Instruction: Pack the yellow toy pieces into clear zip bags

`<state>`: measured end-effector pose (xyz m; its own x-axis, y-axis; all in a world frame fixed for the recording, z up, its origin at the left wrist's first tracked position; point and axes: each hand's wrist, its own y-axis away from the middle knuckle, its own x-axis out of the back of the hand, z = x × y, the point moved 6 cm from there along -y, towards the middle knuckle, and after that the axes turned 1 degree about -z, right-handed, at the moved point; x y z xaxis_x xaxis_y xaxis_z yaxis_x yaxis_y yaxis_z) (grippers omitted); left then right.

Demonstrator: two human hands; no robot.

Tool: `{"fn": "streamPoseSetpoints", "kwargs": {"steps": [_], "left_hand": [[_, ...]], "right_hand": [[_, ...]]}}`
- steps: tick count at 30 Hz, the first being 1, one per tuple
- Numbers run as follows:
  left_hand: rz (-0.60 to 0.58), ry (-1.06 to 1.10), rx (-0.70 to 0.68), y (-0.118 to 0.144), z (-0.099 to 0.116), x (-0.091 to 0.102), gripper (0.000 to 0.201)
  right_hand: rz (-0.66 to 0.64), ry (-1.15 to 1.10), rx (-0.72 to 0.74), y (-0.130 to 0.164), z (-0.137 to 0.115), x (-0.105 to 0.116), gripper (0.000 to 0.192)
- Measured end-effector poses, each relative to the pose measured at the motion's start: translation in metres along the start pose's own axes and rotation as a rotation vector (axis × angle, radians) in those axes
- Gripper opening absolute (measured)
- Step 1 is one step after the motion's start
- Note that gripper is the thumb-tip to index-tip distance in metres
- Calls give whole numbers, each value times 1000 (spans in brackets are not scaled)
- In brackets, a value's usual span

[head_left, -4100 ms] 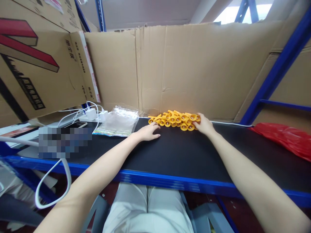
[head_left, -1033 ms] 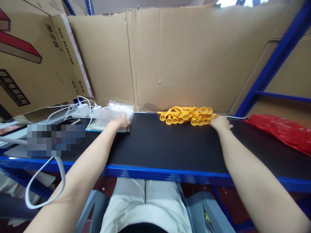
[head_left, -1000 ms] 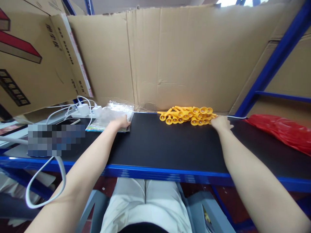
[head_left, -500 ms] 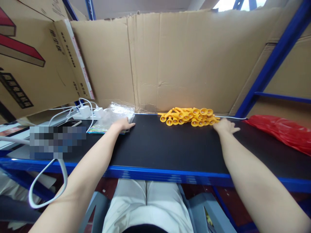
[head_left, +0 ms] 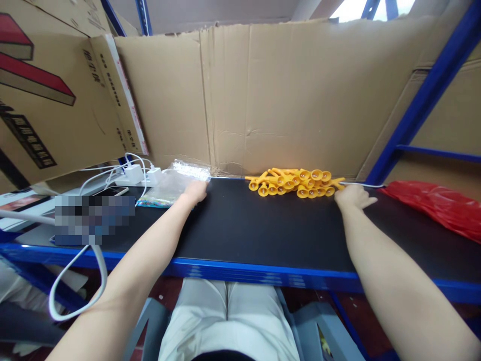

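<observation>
Here the left hand (head_left: 195, 191) lies flat and open on the right edge of a clear plastic bag (head_left: 173, 181) at the back of the black surface (head_left: 263, 225). The right hand (head_left: 353, 196), fingers loosely spread and gripping nothing, rests on the surface just beside the right end of a heap of yellow funnel-shaped parts (head_left: 295, 182). That heap sits against the cardboard wall (head_left: 293, 100). A thin white wire (head_left: 363, 185) runs behind the right hand toward a red plastic bag (head_left: 436, 208). Left of the clear bag lie white chargers (head_left: 141, 175), tangled cables and a phone (head_left: 110, 191). Nothing lies between the hands.
</observation>
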<state>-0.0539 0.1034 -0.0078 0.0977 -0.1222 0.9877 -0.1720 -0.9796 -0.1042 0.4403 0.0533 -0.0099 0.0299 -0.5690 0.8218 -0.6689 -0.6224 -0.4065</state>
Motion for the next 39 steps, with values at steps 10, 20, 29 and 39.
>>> {"fn": "streamPoseSetpoints", "kwargs": {"steps": [10, 20, 29, 39], "left_hand": [[16, -47, 68, 4, 0, 1, 33], [202, 91, 200, 14, -11, 32, 30], [715, 375, -411, 39, 34, 78, 22], [94, 300, -614, 21, 54, 25, 13]], "right_hand": [[300, -118, 101, 18, -18, 32, 41], [376, -213, 395, 35, -67, 60, 41], [457, -517, 575, 48, -100, 68, 42], [406, -587, 805, 74, -125, 72, 37]]}}
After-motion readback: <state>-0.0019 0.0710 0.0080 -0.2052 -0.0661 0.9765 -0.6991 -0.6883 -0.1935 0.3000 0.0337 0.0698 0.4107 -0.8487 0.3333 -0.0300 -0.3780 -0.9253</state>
